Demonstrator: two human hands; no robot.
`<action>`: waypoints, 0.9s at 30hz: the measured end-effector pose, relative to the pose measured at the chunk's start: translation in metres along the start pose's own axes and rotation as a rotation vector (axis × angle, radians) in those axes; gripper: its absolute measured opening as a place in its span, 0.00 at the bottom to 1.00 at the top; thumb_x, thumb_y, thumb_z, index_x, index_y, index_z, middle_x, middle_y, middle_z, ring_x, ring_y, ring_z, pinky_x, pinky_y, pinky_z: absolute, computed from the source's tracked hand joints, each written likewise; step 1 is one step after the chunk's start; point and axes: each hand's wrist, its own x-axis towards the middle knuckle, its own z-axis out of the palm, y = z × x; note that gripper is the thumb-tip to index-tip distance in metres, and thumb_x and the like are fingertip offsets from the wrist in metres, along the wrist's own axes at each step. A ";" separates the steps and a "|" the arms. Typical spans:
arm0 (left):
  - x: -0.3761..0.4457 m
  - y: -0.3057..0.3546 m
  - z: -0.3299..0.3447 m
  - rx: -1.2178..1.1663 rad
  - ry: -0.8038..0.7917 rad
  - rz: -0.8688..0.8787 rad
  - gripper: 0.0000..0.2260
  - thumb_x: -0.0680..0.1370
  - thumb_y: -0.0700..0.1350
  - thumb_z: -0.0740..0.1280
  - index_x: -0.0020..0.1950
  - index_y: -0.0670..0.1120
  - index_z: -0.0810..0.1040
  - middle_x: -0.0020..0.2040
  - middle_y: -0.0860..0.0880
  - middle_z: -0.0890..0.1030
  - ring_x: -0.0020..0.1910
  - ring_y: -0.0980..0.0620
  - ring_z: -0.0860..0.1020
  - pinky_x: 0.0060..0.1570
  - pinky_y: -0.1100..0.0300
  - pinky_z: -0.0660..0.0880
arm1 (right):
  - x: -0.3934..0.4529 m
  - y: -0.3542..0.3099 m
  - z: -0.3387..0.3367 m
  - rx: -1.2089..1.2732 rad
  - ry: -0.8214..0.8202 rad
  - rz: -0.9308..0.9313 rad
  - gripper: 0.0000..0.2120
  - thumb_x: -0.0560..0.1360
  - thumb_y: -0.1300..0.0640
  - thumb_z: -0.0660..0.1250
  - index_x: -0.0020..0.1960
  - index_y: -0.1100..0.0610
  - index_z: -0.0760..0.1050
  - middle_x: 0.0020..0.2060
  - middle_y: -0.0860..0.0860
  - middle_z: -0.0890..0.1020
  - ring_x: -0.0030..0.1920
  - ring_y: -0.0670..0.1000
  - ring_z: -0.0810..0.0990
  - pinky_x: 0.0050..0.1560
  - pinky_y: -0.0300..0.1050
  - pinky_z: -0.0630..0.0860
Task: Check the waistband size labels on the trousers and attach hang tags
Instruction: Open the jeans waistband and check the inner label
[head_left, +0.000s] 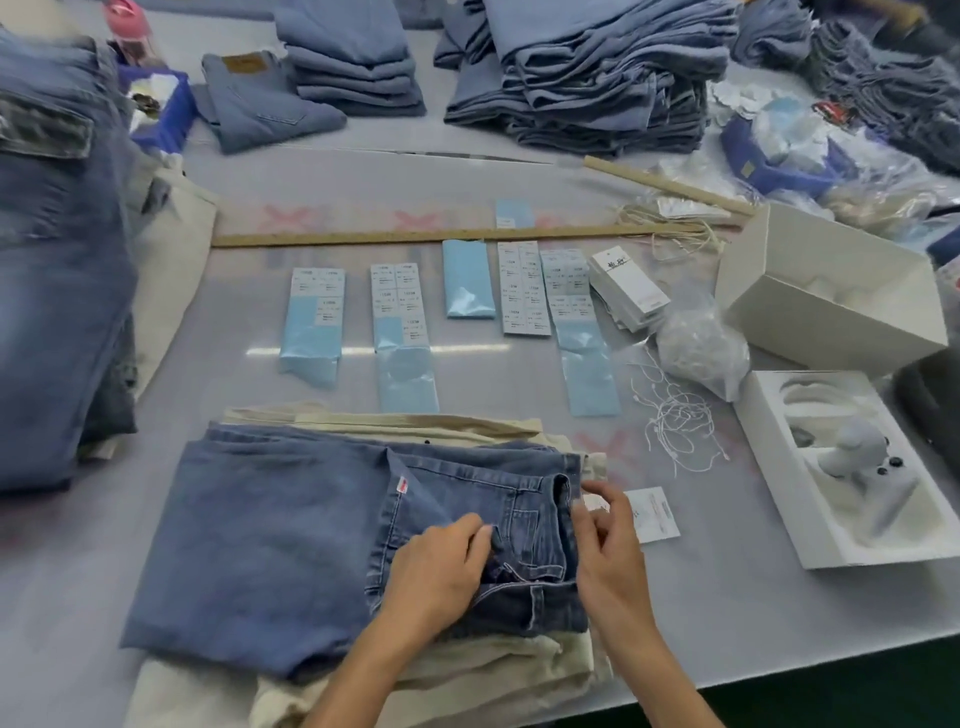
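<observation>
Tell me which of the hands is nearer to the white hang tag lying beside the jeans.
Right. The right hand is at the waistband, overlapping the white hang tag; the left hand rests further left on the jeans.

A grey desk (701, 623) carries everything. Under the hands lie cream trousers (467, 670), folded directly on it, with blue jeans on top. Just right of the hands lies a white hang tag (655, 514). Beyond the hands are rows of pale blue sticker strips (311, 327), loose white strings (675, 421) and a long wooden ruler (415, 236). Far right of the hands stands an open white box (841, 467). Far beyond the hands are stacks of folded jeans (597, 78).
</observation>
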 end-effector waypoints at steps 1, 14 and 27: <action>0.001 -0.001 0.002 -0.007 0.006 0.000 0.17 0.86 0.58 0.52 0.44 0.51 0.69 0.40 0.49 0.80 0.40 0.44 0.79 0.40 0.49 0.73 | -0.001 0.000 -0.002 -0.040 -0.013 -0.043 0.08 0.82 0.46 0.60 0.58 0.33 0.71 0.32 0.49 0.76 0.31 0.50 0.75 0.36 0.49 0.76; 0.032 0.027 -0.011 0.113 -0.129 0.229 0.13 0.83 0.60 0.61 0.49 0.54 0.80 0.44 0.54 0.84 0.45 0.51 0.80 0.46 0.50 0.77 | -0.015 0.024 -0.039 -0.556 0.031 -0.323 0.29 0.68 0.57 0.81 0.63 0.46 0.71 0.60 0.49 0.69 0.60 0.46 0.66 0.60 0.43 0.72; 0.055 0.077 -0.019 0.357 -0.619 0.486 0.20 0.70 0.62 0.76 0.54 0.58 0.72 0.50 0.56 0.80 0.50 0.49 0.77 0.45 0.53 0.72 | -0.030 0.014 -0.052 -0.327 -0.308 -0.072 0.20 0.71 0.69 0.76 0.55 0.48 0.79 0.59 0.40 0.70 0.60 0.41 0.76 0.62 0.36 0.76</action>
